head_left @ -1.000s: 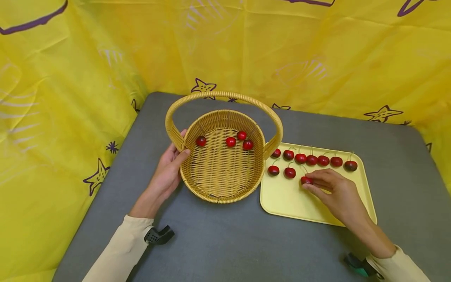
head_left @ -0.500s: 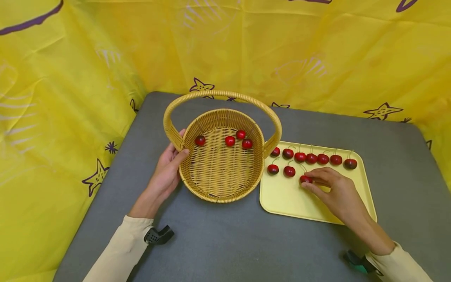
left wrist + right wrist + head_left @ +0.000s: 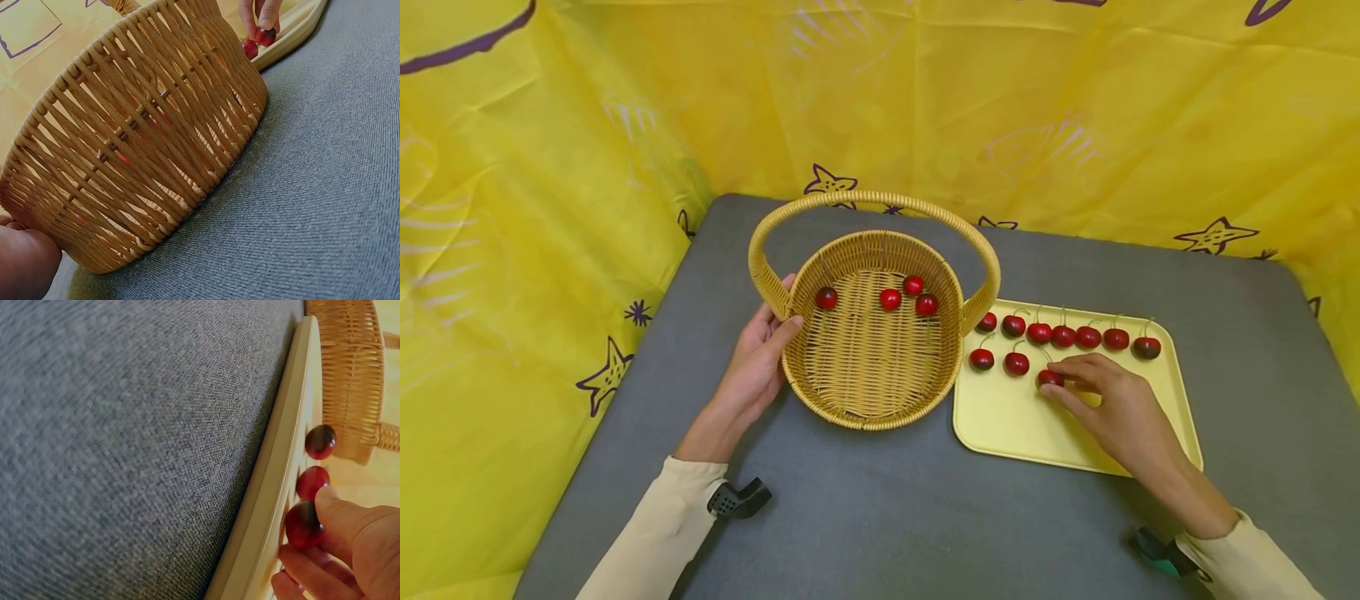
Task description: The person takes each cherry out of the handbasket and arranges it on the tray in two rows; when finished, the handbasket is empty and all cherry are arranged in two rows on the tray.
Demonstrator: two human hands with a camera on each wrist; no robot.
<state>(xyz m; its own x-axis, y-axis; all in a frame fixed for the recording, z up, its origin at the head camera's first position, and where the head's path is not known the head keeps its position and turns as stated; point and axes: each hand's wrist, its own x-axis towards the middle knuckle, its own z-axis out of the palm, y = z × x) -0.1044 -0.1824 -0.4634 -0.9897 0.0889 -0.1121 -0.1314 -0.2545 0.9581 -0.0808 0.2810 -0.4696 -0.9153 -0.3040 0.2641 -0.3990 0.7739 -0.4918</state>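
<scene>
My left hand (image 3: pixel 758 358) grips the left side of a round wicker basket (image 3: pixel 872 421), its thumb over the rim and the other fingers outside, partly hidden. Several dark red cherries, one of them a cherry (image 3: pixel 827 298) by the left wall, lie in the basket. Over the yellow tray (image 3: pixel 1022 433), my right hand (image 3: pixel 1112 408) pinches a cherry (image 3: pixel 1049 379) between thumb and fingertips, its stem pointing up and back. That same cherry (image 3: pixel 304 525) shows between thumb and fingers in the right wrist view. Left of it in the front row sit two cherries, the nearer one a stemmed cherry (image 3: pixel 1017 364).
Along the tray's back edge runs a row of several cherries, among them a cherry (image 3: pixel 1063 337). The basket's tall arched handle (image 3: pixel 876 198) stands up above its rim. A grey cloth-covered table (image 3: pixel 880 517) lies beneath, with a yellow patterned curtain (image 3: pixel 962 108) behind.
Almost nothing differs. The right hand, with the cherry in its fingertips, has shifted only very slightly; the left hand stays on the basket.
</scene>
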